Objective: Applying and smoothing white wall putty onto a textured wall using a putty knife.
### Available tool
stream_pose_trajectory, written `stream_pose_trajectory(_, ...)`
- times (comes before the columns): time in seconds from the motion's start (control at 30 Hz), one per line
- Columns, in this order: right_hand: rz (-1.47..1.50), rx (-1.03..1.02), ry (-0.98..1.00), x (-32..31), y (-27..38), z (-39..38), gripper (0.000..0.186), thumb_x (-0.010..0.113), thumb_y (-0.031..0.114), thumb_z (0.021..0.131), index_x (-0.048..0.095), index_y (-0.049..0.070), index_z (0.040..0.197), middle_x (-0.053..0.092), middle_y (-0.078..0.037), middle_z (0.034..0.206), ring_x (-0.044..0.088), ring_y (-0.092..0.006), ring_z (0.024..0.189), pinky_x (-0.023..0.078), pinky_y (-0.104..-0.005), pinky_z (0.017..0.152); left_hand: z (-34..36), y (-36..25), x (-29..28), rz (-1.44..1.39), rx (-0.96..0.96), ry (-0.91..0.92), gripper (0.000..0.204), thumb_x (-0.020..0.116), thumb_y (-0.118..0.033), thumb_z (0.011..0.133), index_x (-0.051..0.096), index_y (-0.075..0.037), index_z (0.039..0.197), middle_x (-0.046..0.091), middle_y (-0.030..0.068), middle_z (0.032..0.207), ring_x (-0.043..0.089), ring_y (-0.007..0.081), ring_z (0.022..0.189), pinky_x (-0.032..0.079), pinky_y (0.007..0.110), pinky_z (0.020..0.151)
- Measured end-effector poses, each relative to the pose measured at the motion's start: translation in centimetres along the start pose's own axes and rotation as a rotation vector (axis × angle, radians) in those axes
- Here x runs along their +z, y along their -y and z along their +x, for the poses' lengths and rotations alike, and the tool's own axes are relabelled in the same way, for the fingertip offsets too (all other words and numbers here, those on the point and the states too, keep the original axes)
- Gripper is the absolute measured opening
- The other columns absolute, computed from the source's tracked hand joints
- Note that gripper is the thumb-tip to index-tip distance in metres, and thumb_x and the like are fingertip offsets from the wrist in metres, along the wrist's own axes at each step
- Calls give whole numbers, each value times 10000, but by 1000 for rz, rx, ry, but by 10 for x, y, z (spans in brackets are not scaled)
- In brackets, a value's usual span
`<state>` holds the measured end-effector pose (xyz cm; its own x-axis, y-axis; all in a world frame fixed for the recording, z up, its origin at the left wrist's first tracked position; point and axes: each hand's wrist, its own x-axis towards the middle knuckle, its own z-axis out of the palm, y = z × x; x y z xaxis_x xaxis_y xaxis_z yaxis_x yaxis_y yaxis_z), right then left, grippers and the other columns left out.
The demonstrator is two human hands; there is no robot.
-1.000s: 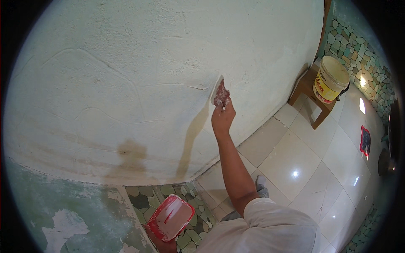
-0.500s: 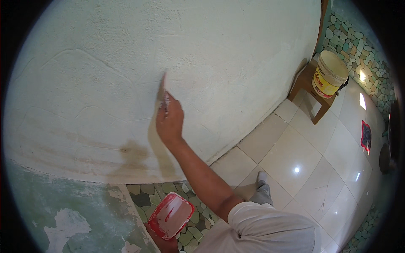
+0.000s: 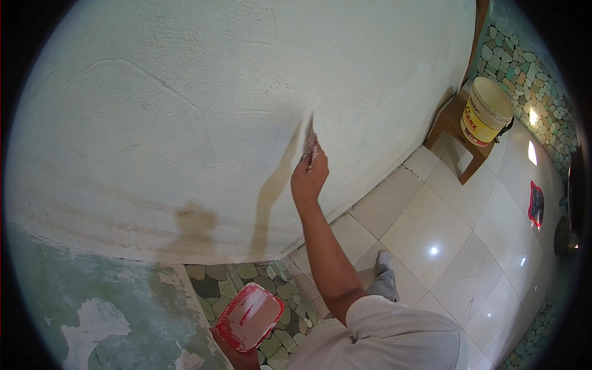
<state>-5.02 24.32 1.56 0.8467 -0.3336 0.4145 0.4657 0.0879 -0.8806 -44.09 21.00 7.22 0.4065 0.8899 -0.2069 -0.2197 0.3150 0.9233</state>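
Observation:
My right hand (image 3: 311, 180) is closed around a putty knife (image 3: 311, 139) smeared with whitish filler. Its thin blade is seen nearly edge-on and points up at the off-white plastered wall (image 3: 185, 74), close to the surface; whether it touches I cannot tell. Low in the picture, my left hand (image 3: 242, 357) grips the lower edge of a red plastic tray (image 3: 281, 306) coated inside with pale filler. Most of the left fingers are hidden beneath the tray. Rough patches and ridges of filler mark the wall.
On the right, a brown stool (image 3: 454, 117) by the wall carries a white and yellow bucket (image 3: 487, 111). Glossy tiles (image 3: 425, 228) cover the floor, where a red-edged dark object (image 3: 536, 203) lies. Peeling green paint (image 3: 55, 277) shows at lower left, beside a pebble-patterned surface (image 3: 213, 287).
My right hand has swept rightward across the wall with the putty knife, its shadow moving along. The left hand and tray have stayed almost in place.

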Motion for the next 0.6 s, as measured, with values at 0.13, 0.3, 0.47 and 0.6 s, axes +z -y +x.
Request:
stream_pose_trajectory(0.13, -163, -90, 40, 10, -22, 8, 500, 532, -80, 792, 518, -2, 1286, 590, -197, 1043, 526, -351, 922, 424, -430, 812, -2, 0, 6, 11, -6, -18, 535, 338, -538, 988, 545, -97, 1209, 592, 78, 1181, 556, 264, 1123, 467, 444, 970)
stream_pose_trajectory(0.3, -69, -13, 238, 31, 24, -16, 561, 545, -96, 762, 490, -11, 1313, 587, -206, 1041, 520, -363, 928, 426, -437, 844, 1, 2, -5, -7, 3, -16, 528, 331, -533, 991, 546, -99, 1201, 594, 75, 1176, 558, 261, 1121, 469, 438, 970)
stream_pose_trajectory(0.47, 47, -117, 288, 34, 58, -28, 572, 541, -107, 750, 490, -18, 1313, 588, -217, 1071, 522, -363, 948, 434, -434, 868, -5, -13, 27, 1, -75, 58, 512, 336, -524, 994, 551, -102, 1189, 599, 66, 1161, 558, 253, 1116, 467, 433, 968)
stream_pose_trajectory(0.6, 102, -220, 305, 24, 69, -26, 543, 531, -112, 755, 502, -30, 1291, 589, -214, 1065, 531, -361, 930, 449, -428, 835, 1, -7, 22, -21, -44, -5, 507, 346, -521, 993, 554, -101, 1186, 600, 62, 1161, 559, 250, 1111, 464, 431, 965)
